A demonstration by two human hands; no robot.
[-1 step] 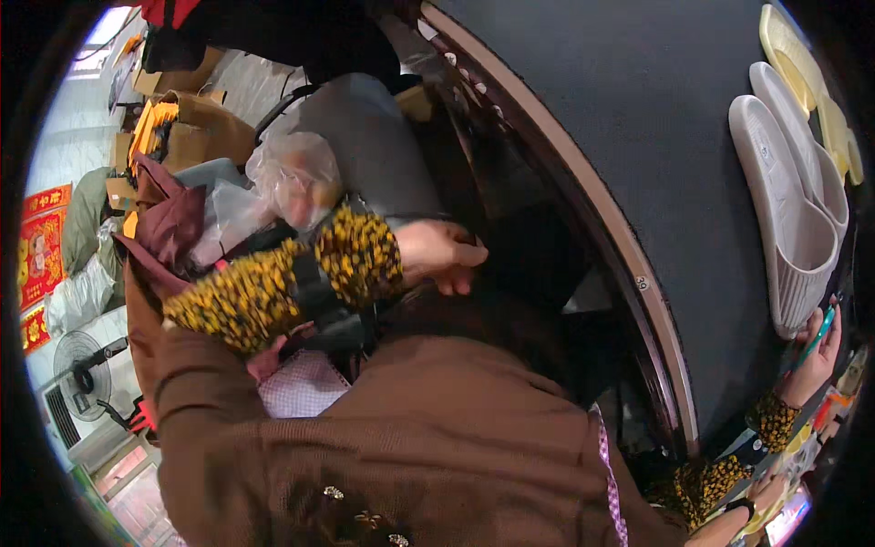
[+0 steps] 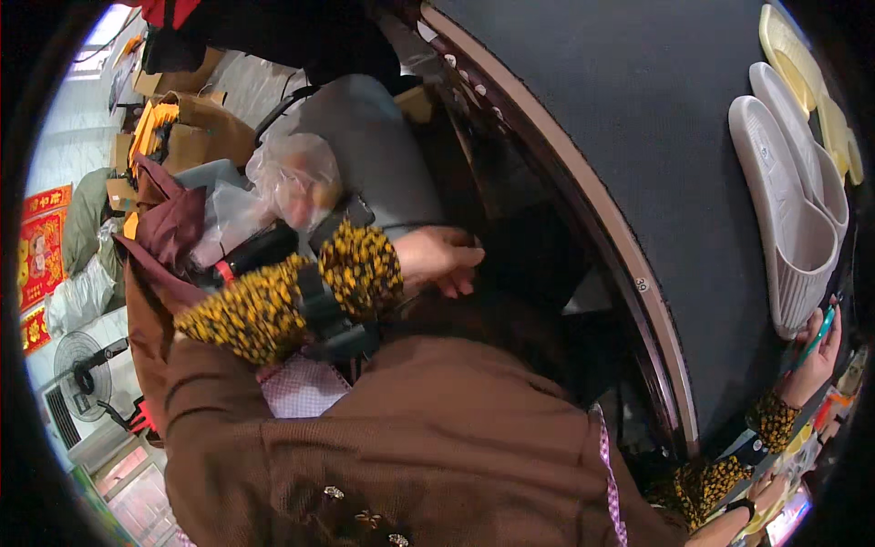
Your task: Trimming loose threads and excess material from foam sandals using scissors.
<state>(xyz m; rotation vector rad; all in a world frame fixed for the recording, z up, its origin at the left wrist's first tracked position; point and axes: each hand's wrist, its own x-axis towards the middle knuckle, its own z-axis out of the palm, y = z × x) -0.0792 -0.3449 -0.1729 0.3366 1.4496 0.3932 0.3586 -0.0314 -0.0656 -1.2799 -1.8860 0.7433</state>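
Observation:
My left hand (image 2: pixel 441 260) hovers over my lap, left of the table edge, its fingers curled together. Whatever may be in those fingers is hidden. At the far right my right hand (image 2: pixel 814 358) grips a slim teal pen-like tool (image 2: pixel 825 326). Its fingertips are close to the heel end of a light grey slide slipper (image 2: pixel 782 219), which lies on the dark table mat (image 2: pixel 629 118). A second grey slipper (image 2: pixel 784 114) lies against the first, on its far side. Yellow-and-black patterned sleeves cover both my forearms.
Pale yellow slippers (image 2: pixel 786 55) lie at the table's far right. Left of me are a grey cylinder-like object (image 2: pixel 365 137), a clear plastic bag (image 2: pixel 296 178), cardboard boxes (image 2: pixel 205 128) and a fan (image 2: pixel 80 374). Another person's hand (image 2: pixel 770 497) shows at lower right.
My left forearm has shifted slightly, uncovering more of the black items beside the sleeve. My right hand and the slippers look unmoved.

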